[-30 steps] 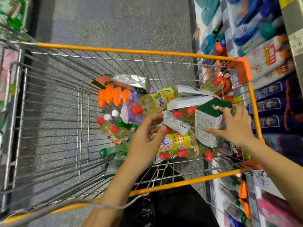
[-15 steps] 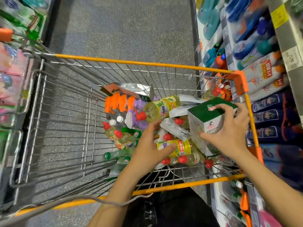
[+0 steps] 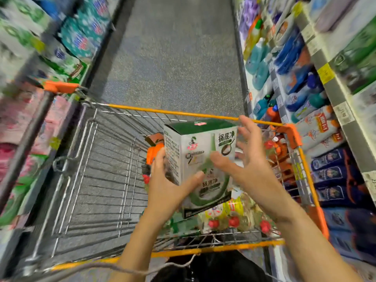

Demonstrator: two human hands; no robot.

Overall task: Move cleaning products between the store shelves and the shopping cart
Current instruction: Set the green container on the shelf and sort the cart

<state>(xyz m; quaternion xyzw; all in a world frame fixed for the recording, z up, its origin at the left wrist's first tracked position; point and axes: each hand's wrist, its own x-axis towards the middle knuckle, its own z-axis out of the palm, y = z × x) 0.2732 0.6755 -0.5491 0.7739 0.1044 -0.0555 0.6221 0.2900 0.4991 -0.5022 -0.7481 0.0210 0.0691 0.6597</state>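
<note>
Cleaner box (image 3: 200, 159) gripped low by left hand (image 3: 168, 190); right hand (image 3: 250, 165) splayed open (thumb just touching), so it may tip onto bottles (image 3: 234, 212) in cart (image 3: 183, 113).

A black garment (image 3: 213, 269) is showing at six o'clock, a grey cord (image 3: 97, 265) trailing across it. The left hand (image 3: 165, 190) and right hand (image 3: 252, 167) are showing bare.

Green-topped box (image 3: 200, 153) now lifted above the cart (image 3: 162, 112), gripped by left hand (image 3: 168, 192); right hand (image 3: 250, 165) has let go, fingers spread.
</note>
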